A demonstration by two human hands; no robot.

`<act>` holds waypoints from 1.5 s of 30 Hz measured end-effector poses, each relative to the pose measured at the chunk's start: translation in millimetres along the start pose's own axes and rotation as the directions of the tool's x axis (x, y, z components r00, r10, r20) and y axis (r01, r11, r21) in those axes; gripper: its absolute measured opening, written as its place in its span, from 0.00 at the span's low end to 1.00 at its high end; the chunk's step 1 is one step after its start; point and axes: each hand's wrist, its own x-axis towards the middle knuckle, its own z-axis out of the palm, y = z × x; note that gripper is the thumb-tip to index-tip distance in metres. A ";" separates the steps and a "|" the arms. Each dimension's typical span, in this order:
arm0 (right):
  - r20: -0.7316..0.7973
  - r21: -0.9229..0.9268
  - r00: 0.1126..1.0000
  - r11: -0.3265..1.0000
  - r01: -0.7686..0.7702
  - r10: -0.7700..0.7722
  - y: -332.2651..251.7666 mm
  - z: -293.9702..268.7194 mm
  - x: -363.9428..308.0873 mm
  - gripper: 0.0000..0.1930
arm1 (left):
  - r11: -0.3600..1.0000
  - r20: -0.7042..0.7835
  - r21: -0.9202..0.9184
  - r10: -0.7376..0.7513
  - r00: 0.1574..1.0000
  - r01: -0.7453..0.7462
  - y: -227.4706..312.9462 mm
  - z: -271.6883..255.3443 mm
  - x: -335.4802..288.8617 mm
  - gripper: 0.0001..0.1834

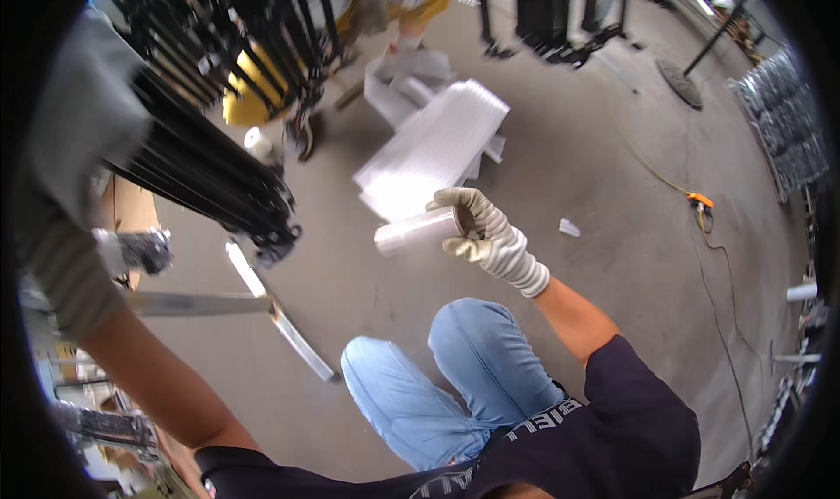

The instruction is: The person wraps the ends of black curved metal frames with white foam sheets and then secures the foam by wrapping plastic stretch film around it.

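Observation:
In my right hand [490,241], which wears a white knit glove, is a short roll of clear plastic wrap [416,232]. The fingers and thumb close around its near-right end, and the roll lies almost level above the floor. At the upper left, my left hand [92,122] is gloved in grey and smeared by motion. It is beside a bundle of long black metal bars [206,166]; whether it touches them is hidden, and its fingers cannot be made out.
White foam sheets [433,144] lie on the floor ahead, near another person's leg and shoe [299,136]. More black frames [560,13] stand at the back. An orange socket [700,201] with a cable lies on the right. A metal strip [302,346] rests at the left.

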 end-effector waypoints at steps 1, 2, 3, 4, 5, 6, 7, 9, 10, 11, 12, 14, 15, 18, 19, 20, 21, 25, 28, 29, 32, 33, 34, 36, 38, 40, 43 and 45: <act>0.038 0.172 0.999 0.985 -0.009 0.003 -41.0 9.7 6.4 0.28 | 0.999 -0.013 0.032 -0.003 1.000 0.003 0.6 0.0 -0.1 0.30; 0.057 0.179 0.993 0.980 0.091 -0.103 -71.4 15.7 13.6 0.28 | 0.999 -0.029 0.050 -0.006 1.000 0.007 3.4 -0.5 1.4 0.31; 0.061 0.144 0.978 0.971 0.190 -0.200 -96.2 10.4 15.8 0.28 | 1.000 -0.027 0.011 -0.012 1.000 0.012 -13.7 2.9 4.9 0.32; 0.086 0.147 0.949 0.946 0.288 -0.302 -116.3 10.1 18.5 0.28 | 1.000 -0.028 0.008 -0.013 1.000 0.013 -14.9 10.0 7.5 0.33; 0.084 0.146 0.942 0.939 0.311 -0.325 -133.2 9.3 20.2 0.28 | 1.000 -0.032 0.005 -0.012 0.999 0.013 -14.0 15.9 8.8 0.35; 0.087 0.210 0.932 0.921 0.328 -0.352 -151.6 18.3 26.2 0.27 | 1.000 -0.051 0.016 -0.002 0.999 0.003 -4.8 17.1 5.6 0.36; 0.098 0.223 0.909 0.899 0.377 -0.405 -168.2 24.1 31.8 0.27 | 1.000 -0.075 0.007 0.011 0.997 -0.011 -2.9 20.5 1.6 0.37; 0.121 0.237 0.880 0.874 0.424 -0.459 -197.0 41.3 41.0 0.27 | 0.999 -0.096 -0.008 0.042 0.994 -0.043 5.2 26.3 -2.0 0.34; 0.126 0.229 0.875 0.872 0.433 -0.468 -212.4 49.5 41.4 0.26 | 0.994 -0.135 -0.095 0.037 0.990 -0.050 7.9 32.8 -4.3 0.33; 0.127 0.125 0.839 0.848 0.515 -0.529 -216.8 53.4 50.0 0.26 | 0.989 -0.151 -0.138 0.028 0.988 -0.050 16.0 42.1 -7.5 0.32; 0.132 0.033 0.799 0.808 0.588 -0.587 -219.4 61.3 59.7 0.26 | 0.984 -0.172 -0.171 0.016 0.985 -0.045 23.0 46.4 -10.9 0.31; 0.116 0.085 0.731 0.740 0.667 -0.672 -230.8 87.0 77.0 0.26 | 0.990 -0.141 -0.104 0.083 0.986 -0.099 28.1 37.6 -14.1 0.27; 0.091 0.199 0.781 0.779 0.594 -0.618 -239.2 89.8 79.8 0.27 | 0.992 -0.176 -0.116 0.027 0.984 -0.047 25.8 41.1 -13.0 0.26; 0.093 0.630 0.897 0.723 0.283 -0.433 -267.4 103.0 88.9 0.22 | 0.976 -0.157 -0.210 -0.083 0.984 0.049 32.2 51.2 -16.0 0.29; 0.091 0.663 0.933 0.720 0.205 -0.349 -267.8 104.2 95.7 0.21 | 0.979 -0.161 -0.205 -0.051 0.986 0.017 32.1 51.9 -17.1 0.31; 0.093 0.695 0.960 0.708 0.126 -0.262 -266.7 104.6 104.0 0.20 | 0.982 -0.181 -0.186 -0.049 0.982 0.015 33.5 51.4 -17.4 0.31; 0.085 0.683 0.952 0.713 0.159 -0.294 -268.8 105.8 109.6 0.19 | 0.983 -0.195 -0.181 -0.049 0.980 0.014 34.5 53.9 -17.3 0.31; -0.075 0.591 0.904 0.712 0.381 -0.421 -280.7 122.1 130.9 0.18 | 0.980 -0.220 -0.190 0.023 0.975 -0.065 25.7 49.2 -15.1 0.41; -0.068 0.470 0.849 0.734 0.490 -0.523 -289.2 123.5 140.9 0.19 | 0.948 -0.219 -0.226 0.176 0.960 -0.225 24.9 58.4 -17.5 0.48; -0.052 0.429 0.852 0.759 0.490 -0.520 -289.8 125.5 141.3 0.19 | 0.922 -0.218 -0.261 0.232 0.948 -0.286 20.7 61.8 -15.3 0.48; -0.071 0.392 0.848 0.767 0.508 -0.525 -282.6 144.5 151.8 0.21 | 0.899 -0.170 -0.193 0.364 0.916 -0.394 28.0 68.0 -19.8 0.41; -0.074 0.353 0.847 0.781 0.516 -0.526 -283.3 147.7 151.5 0.22 | 0.908 -0.160 -0.160 0.362 0.918 -0.386 26.2 67.3 -18.7 0.38; -0.078 0.313 0.846 0.792 0.524 -0.528 -284.4 150.2 150.3 0.23 | 0.917 -0.149 -0.128 0.359 0.921 -0.378 24.5 66.3 -16.9 0.36; 0.010 0.237 0.853 0.830 0.505 -0.522 -285.5 153.1 145.4 0.25 | 0.936 -0.123 -0.074 0.335 0.934 -0.345 15.9 56.1 -11.2 0.20; 0.121 0.319 0.884 0.861 0.397 -0.452 -288.9 151.2 144.1 0.26 | 0.965 -0.038 0.039 0.262 0.964 -0.260 20.8 42.4 -13.8 0.13; 0.135 0.372 0.871 0.839 0.397 -0.472 -285.4 147.7 155.1 0.26 | 0.970 -0.032 0.044 0.240 0.970 -0.238 20.5 42.3 -17.3 0.06; 0.203 0.480 0.828 0.790 0.382 -0.523 -282.7 143.3 164.0 0.25 | 0.980 -0.045 0.034 0.195 0.980 -0.194 25.9 44.9 -18.8 0.06; 0.249 0.513 0.802 0.777 0.366 -0.542 -284.8 142.7 162.0 0.26 | 0.987 -0.040 -0.027 0.155 0.987 -0.156 38.1 48.9 -26.9 0.06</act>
